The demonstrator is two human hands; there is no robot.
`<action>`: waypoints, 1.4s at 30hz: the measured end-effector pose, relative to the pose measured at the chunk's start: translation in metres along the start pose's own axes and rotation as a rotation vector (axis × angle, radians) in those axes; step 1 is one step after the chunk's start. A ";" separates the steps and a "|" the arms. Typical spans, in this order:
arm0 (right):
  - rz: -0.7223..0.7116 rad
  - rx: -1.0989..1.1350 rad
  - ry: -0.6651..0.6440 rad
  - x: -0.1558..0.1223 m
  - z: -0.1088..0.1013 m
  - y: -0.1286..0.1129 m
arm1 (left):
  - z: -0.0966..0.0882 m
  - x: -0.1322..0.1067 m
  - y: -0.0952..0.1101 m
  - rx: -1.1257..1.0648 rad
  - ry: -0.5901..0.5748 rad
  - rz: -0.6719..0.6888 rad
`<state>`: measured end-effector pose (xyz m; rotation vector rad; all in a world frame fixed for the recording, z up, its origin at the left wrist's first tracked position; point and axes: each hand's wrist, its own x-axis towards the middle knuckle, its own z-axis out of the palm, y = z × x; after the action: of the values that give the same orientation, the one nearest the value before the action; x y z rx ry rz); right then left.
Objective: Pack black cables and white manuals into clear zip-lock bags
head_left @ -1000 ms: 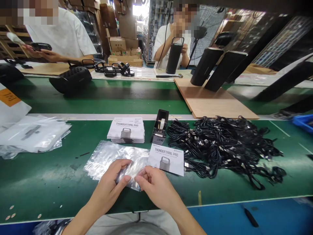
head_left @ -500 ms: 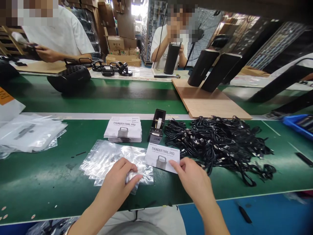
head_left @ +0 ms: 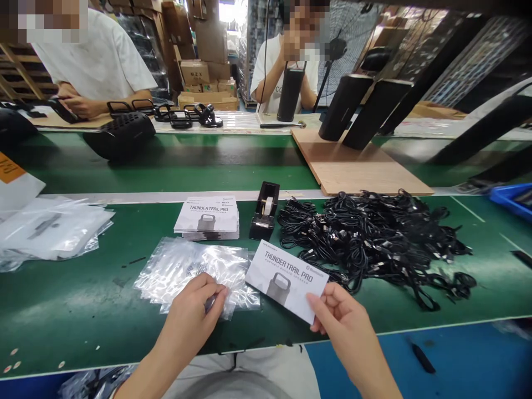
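Note:
My right hand point(head_left: 338, 318) pinches the lower right corner of a white booklet point(head_left: 286, 280) printed "Thunder Trail Pro", its left end beside the clear bags. Thumb and fingers of my left hand point(head_left: 199, 307) are pressed together on the near edge of a clear plastic bag point(head_left: 220, 305), which lies over a fanned pile of similar bags point(head_left: 166, 274). Behind the pile sits a stack of matching booklets point(head_left: 206, 218). A black tape dispenser point(head_left: 265, 210) stands right of that stack. Beyond my right hand spreads a heap of black cables point(head_left: 366, 238).
More bags point(head_left: 54, 233) lie at the left. Across the green bench point(head_left: 103, 327), black speakers point(head_left: 344, 108) stand on a wooden board point(head_left: 361, 169). Two people in white shirts work opposite, one with a speaker point(head_left: 290, 94). A blue tray point(head_left: 513, 199) sits at the right edge.
My right hand has lifted the booklet off the bench and brought it nearer, tilting it. My left thumb and fingers have closed together at the bag's edge. The person at far left has lowered their hands.

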<state>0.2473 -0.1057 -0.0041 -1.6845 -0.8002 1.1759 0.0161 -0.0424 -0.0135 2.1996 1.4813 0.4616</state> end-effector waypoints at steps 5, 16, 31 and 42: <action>0.081 0.172 0.005 -0.021 0.023 0.016 | 0.002 -0.005 0.000 -0.046 0.062 0.002; 0.196 0.139 -0.269 -0.030 0.036 0.028 | 0.006 -0.013 0.003 -0.110 0.143 0.051; 0.105 0.240 -0.553 0.003 0.056 -0.036 | -0.007 -0.012 0.001 -0.215 0.090 0.065; -0.160 -0.221 -0.357 0.011 0.097 -0.007 | -0.005 -0.013 0.009 -0.320 0.001 0.096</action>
<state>0.1596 -0.0637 -0.0155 -1.5688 -1.3024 1.3320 0.0158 -0.0562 -0.0045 2.0199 1.2098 0.6806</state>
